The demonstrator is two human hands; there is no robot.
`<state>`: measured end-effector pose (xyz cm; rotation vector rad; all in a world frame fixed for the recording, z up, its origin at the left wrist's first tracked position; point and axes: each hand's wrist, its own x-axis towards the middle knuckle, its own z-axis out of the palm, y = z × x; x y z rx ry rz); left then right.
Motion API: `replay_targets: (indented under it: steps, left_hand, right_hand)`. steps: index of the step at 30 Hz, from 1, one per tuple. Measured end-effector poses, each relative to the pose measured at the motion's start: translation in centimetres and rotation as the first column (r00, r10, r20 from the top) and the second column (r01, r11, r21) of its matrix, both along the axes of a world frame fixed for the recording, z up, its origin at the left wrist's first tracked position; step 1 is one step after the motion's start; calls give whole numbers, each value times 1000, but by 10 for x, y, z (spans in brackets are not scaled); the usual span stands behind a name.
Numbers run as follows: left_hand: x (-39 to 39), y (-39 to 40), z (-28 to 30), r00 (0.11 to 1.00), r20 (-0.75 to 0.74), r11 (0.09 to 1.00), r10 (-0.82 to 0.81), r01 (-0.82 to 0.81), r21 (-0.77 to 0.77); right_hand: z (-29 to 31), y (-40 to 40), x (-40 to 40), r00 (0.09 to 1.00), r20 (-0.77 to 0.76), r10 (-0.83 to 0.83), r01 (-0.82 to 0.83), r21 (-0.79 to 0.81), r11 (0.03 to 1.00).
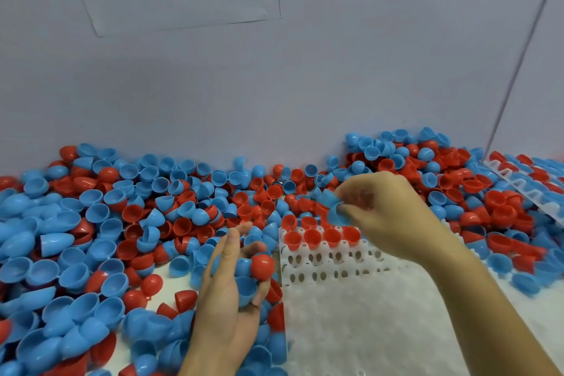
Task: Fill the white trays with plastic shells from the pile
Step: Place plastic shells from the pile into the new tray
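I have a blue shell (337,217) pinched in my right hand (384,210) just behind the white tray's (351,299) row of four red shells (322,237), so I'd seat it open-side up while my left hand (232,287) cradles spare blue and red shells (262,267).

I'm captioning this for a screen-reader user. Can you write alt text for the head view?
A person's right hand pinches blue shells over a white tray holding a few red shells, while the left hand cradles several more. A pile of red and blue shells surrounds the tray.
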<state>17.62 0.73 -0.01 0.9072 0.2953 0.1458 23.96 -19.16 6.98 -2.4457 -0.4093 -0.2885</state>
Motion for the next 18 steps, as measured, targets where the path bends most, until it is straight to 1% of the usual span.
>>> replay_targets:
  steps: [3, 5, 9, 12, 14, 18]
  left_hand:
    - [1, 0, -2, 1000, 7, 1000, -5, 5, -13]
    - [1, 1, -4, 1000, 14, 1000, -11, 11, -15]
    - [1, 0, -3, 1000, 11, 1000, -13, 13, -18]
    - [0, 0, -2, 1000, 0, 1000, -13, 13, -6]
    - [0, 1, -2, 1000, -8, 1000, -8, 8, 0]
    - [-1, 0, 0, 1000, -6, 1000, -11, 11, -21]
  right_hand:
    - [-5, -46, 24, 987, -34, -156, 150, -142, 979]
    - [-11, -66, 39, 970, -79, -232, 209, -230, 951]
    - [-37, -69, 53, 946, -199, -256, 152, -425, 892]
    - [-51, -62, 54, 941, -185, -284, 167, -477, 863]
    - [-51, -60, 54, 940, -165, -297, 183, -489, 853]
    - [-49, -61, 49, 936, -181, -300, 170, -513, 841]
